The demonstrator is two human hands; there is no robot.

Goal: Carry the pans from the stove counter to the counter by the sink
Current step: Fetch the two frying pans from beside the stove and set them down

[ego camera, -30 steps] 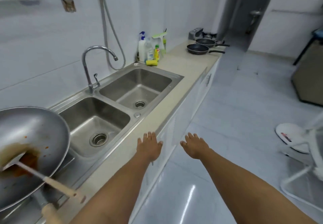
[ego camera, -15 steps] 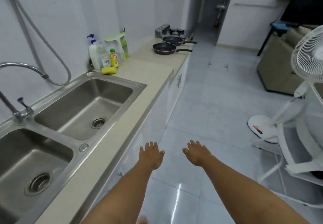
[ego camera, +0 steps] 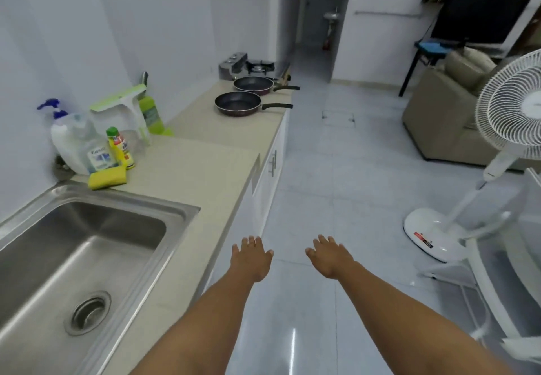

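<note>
Kitchen, mid-task: long counter [ego camera: 205, 175] runs from the sink [ego camera: 79, 260] at its near end to the stove [ego camera: 259, 66] at its far end. Two pans sit well past the sink, just short of the stove: near pan [ego camera: 237, 103] & far pan [ego camera: 253, 84], handles pointing off the counter edge. Soap bottles [ego camera: 85, 146] & sponge [ego camera: 107, 180] sit just behind the sink. Left hand [ego camera: 251, 259] & right hand [ego camera: 329, 259] hang over the floor beside the sink, fingers spread, holding nothing. Neither pan looks moved yet; both carries appear left.

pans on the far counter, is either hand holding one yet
No, both frying pans sit on the counter by the stove, while the left hand and right hand are open and empty.
</note>
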